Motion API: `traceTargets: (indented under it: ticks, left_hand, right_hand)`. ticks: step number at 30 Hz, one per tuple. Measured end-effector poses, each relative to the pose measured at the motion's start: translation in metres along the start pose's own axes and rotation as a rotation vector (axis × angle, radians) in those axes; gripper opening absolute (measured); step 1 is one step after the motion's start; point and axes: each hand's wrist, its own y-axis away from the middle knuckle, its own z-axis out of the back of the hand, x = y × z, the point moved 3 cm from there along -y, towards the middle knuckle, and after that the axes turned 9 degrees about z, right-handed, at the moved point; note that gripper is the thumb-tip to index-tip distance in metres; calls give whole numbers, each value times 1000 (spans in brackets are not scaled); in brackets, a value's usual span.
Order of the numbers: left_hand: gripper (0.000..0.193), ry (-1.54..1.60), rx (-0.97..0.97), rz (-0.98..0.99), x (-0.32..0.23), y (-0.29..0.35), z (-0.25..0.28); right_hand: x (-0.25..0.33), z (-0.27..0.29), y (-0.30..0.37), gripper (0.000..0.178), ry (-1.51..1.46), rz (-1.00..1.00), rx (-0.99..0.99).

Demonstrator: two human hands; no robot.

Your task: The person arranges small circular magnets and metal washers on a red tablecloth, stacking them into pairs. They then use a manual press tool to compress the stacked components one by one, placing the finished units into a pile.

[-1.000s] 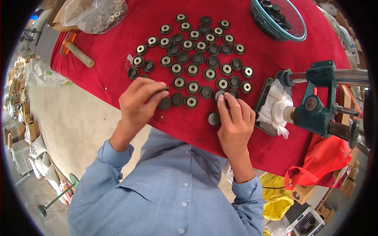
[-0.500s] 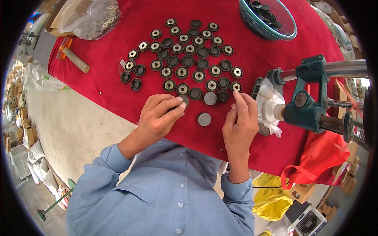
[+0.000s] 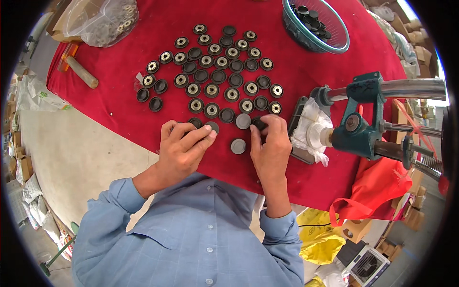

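Note:
Between the fingertips of my left hand [image 3: 184, 147] is a dark round cap [image 3: 212, 127], its flat side up. Another black cup-shaped cap [image 3: 195, 122] shows just past those fingers, partly covered. My right hand [image 3: 271, 150] closes thumb and forefinger on a black cap [image 3: 258, 123] at the near edge of the group. Two grey flat-faced caps lie between my hands, one [image 3: 243, 121] touching the group's edge and one [image 3: 238, 146] nearer me. Beyond spread several black caps, some hollow [image 3: 227, 115], others with a metal bearing [image 3: 211, 110] seated inside.
A green hand press [image 3: 356, 115] with a steel bar and white plastic wrapping stands right of my right hand. At the back are a teal basket [image 3: 345, 47] of black caps and a clear bag [image 3: 103, 28] of bearings. A wooden-handled hammer [image 3: 82, 71] lies left on the red cloth.
My right hand has moved left from a bearing-filled cap at the group's right edge and taken hold of a black cap. My left hand keeps its cap. The whole view has shifted slightly.

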Motion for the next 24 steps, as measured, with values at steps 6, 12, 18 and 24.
traceTargets:
  ticks: [6, 12, 18, 24]
  left_hand:
    - [43, 153, -23, 132, 9, -6, 5]
    - [46, 8, 51, 326, 19, -11, 14]
    - [48, 1, 27, 302, 23, -8, 11]
    - [48, 92, 3, 318, 27, -8, 10]
  right_hand:
    - [-11, 30, -30, 27, 166, 163, -219]
    - [-21, 25, -41, 21, 311, 169, -120]
    - [-20, 15, -25, 23, 414, 239, -53]
    - [-9, 7, -4, 37, 531, 234, -16]
